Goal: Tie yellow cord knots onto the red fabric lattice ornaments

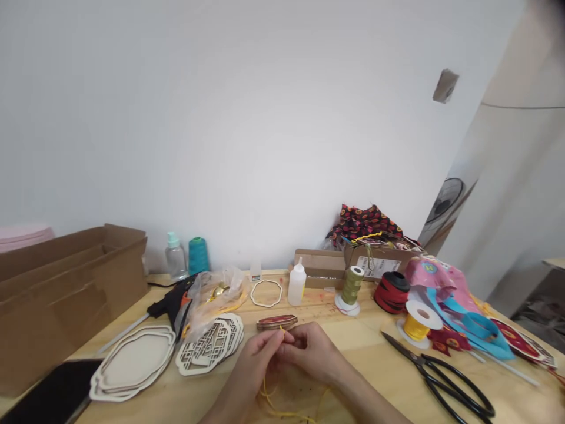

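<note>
Fingertips pinched, my left hand [260,359] meets my right hand [309,353] over the front middle of the wooden table. A thin yellow cord [270,401] runs between them and trails down onto the tabletop. A small bit of the cord shows above the left fingertips. Just beyond the hands lies a red and wood-coloured ornament [277,321], seen nearly edge-on; whether the cord is tied to it I cannot tell. Left of my hands are cut-out lattice wooden panels [207,347] in a stack.
Black scissors [435,377] and a yellow cord spool [417,321] lie to the right. Behind stand a white glue bottle [297,284] and an olive thread spool [352,287]. Plain wooden plates [135,359], a glue gun [170,300] and a cardboard box [75,300] occupy the left.
</note>
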The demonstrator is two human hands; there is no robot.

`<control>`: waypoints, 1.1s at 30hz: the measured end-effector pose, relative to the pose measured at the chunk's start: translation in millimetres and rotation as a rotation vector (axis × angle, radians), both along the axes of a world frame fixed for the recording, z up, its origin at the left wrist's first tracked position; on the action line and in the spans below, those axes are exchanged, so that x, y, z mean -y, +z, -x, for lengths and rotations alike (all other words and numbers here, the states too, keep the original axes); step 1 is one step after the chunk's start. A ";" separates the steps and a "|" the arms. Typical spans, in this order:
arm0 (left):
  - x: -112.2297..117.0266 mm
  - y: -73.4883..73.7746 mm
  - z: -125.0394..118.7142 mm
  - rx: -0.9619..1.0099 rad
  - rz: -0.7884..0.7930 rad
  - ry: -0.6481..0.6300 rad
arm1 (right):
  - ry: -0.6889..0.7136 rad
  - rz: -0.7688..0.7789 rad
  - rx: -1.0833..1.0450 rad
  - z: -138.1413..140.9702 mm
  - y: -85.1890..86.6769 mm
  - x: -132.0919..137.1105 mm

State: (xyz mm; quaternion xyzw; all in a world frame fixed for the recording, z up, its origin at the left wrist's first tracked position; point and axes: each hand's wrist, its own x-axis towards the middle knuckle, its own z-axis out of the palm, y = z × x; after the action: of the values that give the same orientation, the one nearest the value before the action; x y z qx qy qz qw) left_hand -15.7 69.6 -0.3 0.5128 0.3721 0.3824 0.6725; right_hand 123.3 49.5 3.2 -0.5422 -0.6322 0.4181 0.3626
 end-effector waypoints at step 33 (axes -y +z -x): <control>-2.9 10.5 4.7 -0.058 0.054 -0.114 | 0.003 0.061 -0.744 -12.3 19.9 12.8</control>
State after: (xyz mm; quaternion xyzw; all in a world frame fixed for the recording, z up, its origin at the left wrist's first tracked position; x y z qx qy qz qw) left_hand -20.4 72.5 10.2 0.5258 0.3716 0.3183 0.6958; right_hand 135.6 36.6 23.1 -0.3628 -0.4452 0.6059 0.5505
